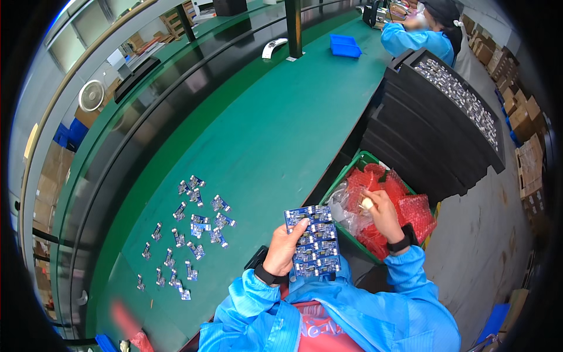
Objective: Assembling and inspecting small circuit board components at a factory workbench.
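My left hand point(282, 249) grips a blue circuit-board panel point(316, 251) by its left edge, thumb on top. The panel is made of several rows of small boards and is held in front of my body. Over a green crate point(359, 242) to the right, my right hand point(384, 218) has its fingers closed and bent. A small pale, rounded thing point(367, 203) shows at its fingertips; its kind is unclear. Below lie clear plastic point(346, 212) and red bubble-wrap bags point(417, 212). Several loose small blue circuit boards point(199, 225) are scattered on the green worktop point(270, 135) at left.
Right of the worktop, black trays point(422, 126) are stacked, the top one full of small parts point(457, 100). A blue bin point(345, 46) sits at the far end, near a co-worker in a blue sleeve point(410, 40). A dark post point(294, 29) stands at the far edge.
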The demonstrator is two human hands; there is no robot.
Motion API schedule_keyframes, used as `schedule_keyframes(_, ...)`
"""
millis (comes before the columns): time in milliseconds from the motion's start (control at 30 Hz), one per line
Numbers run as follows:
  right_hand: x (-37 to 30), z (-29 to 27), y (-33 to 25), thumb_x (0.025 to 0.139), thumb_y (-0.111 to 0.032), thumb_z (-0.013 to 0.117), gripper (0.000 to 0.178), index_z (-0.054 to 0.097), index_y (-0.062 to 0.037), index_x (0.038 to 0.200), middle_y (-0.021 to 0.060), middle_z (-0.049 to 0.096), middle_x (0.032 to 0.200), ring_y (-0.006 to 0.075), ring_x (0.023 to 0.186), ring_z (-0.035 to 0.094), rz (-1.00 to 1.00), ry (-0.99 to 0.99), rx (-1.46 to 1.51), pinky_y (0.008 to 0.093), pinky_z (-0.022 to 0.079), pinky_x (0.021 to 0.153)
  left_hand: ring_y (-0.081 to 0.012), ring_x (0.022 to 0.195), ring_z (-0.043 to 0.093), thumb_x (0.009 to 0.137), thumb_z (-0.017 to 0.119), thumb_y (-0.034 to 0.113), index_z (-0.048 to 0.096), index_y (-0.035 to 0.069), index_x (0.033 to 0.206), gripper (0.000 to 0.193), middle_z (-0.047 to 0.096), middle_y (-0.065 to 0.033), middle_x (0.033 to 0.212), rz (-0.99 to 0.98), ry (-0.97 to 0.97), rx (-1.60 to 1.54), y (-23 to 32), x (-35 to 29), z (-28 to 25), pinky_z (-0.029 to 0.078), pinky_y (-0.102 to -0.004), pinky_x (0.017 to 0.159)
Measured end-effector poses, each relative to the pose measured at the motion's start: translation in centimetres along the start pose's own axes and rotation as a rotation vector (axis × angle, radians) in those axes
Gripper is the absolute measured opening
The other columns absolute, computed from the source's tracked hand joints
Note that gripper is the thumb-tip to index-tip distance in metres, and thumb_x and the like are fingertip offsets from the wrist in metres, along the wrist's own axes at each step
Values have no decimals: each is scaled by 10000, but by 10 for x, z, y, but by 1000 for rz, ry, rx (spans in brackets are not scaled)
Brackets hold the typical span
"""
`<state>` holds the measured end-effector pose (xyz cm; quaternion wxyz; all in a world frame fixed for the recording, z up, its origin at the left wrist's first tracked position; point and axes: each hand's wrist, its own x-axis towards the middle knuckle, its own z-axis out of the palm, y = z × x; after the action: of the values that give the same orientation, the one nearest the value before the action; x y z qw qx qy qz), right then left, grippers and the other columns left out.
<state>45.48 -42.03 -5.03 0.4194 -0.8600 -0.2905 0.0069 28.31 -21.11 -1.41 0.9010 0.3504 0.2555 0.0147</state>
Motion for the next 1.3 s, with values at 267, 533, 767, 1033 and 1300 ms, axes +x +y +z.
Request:
schedule_keyframes(267,-19,18,-56,939,-184,595,136,557,-53,936,-40,552,779,34,685,500,374,-592,874,202,408,598,-152,874,663,936,596,160,568,3,1147,265,676,-80,1015,-38,-1,-43,-6,6,8,555,-314,774)
schedule_keyframes(533,-17,17,-62,967,-242,555,186,566,-63,920,-54,504,713,17,618,440,355,-634,860,180,351,528,-196,988,648,830,683,29,598,6,1154,336,668,-95,1080,-86,-101,71,-17,-13,0,528,-364,882)
schedule_keyframes(767,-29,31,-46,960,-253,570,199,564,-57,923,-34,510,704,28,573,419,415,-548,1235,171,327,495,-200,954,656,850,654,31,601,6,1145,301,671,-94,1061,-156,-133,-55,-25,-5,-1,535,-358,858)
schedule_keyframes(1033,-18,-18,-22,876,-124,588,222,634,-13,1063,112,643,939,199,907,615,53,-248,28,324,482,739,-170,908,658,858,669,42,617,4,1114,264,678,-85,1030,-49,-13,-8,-26,6,9,548,-335,800)
schedule_keyframes(1300,-34,13,-38,948,-180,578,130,549,-54,964,-43,517,746,27,614,447,403,-614,1049,185,358,537,-187,921,660,861,649,27,597,4,1149,294,668,-95,1064,-71,-35,-67,-33,10,8,551,-345,805)
